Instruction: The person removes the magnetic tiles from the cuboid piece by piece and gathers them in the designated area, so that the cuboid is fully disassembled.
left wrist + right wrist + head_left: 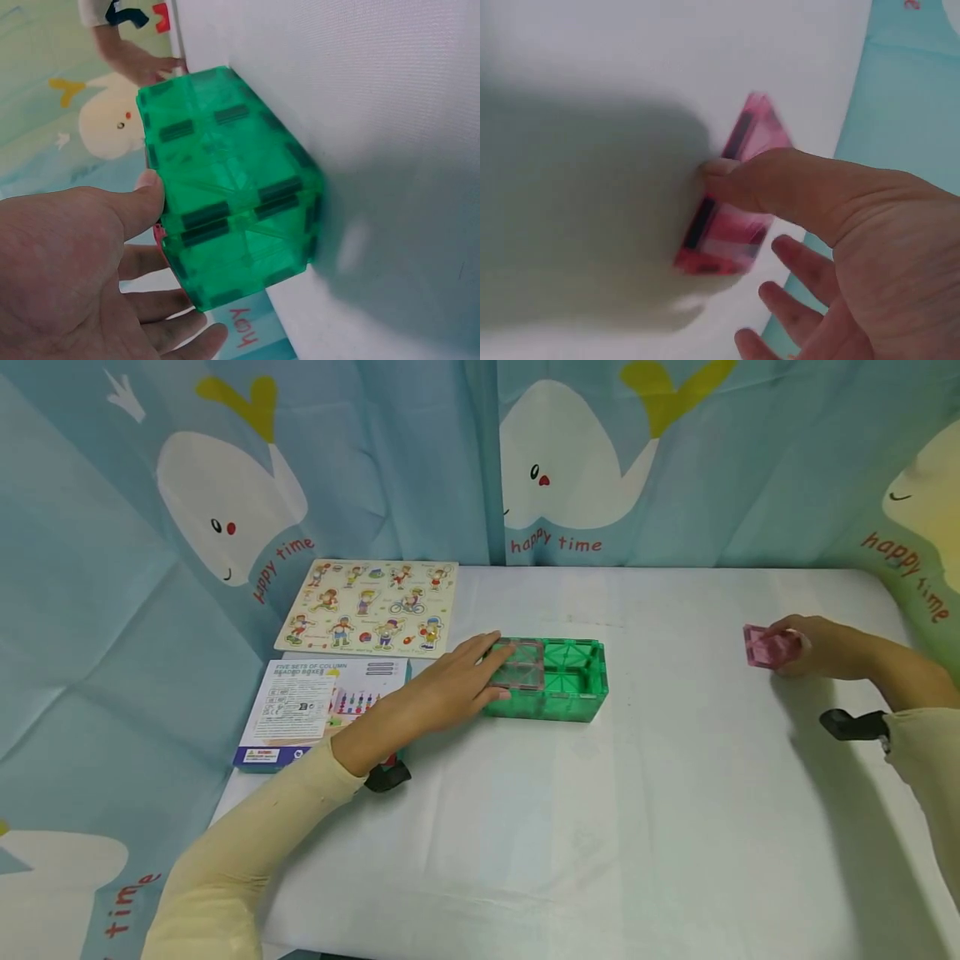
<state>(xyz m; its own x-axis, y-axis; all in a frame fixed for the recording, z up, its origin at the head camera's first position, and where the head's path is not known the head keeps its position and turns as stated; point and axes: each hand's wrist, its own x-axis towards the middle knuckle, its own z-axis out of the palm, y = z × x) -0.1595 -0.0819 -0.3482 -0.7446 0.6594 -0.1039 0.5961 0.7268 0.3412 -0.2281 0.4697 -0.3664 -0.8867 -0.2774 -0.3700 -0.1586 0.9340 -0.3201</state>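
Observation:
A see-through green box (573,706) built of magnetic tiles sits on the table, with a pink square tile (528,670) lying over the left part of its top. My left hand (461,685) rests on that pink tile and the box's left end. In the left wrist view, the thumb (148,196) touches the box's upper edge while the other fingers extend loosely past its end. Far to the right, my right hand (806,643) pinches another pink tile (739,232) between thumb and fingers, held tilted over the table; the right wrist view is blurred there.
A puzzle board (367,606) with cartoon sports figures lies at the back left of the white table (525,827). In front of it is a boxed bead set (292,714), partly behind my left forearm. A blue whale-print curtain (420,460) hangs along the back and left.

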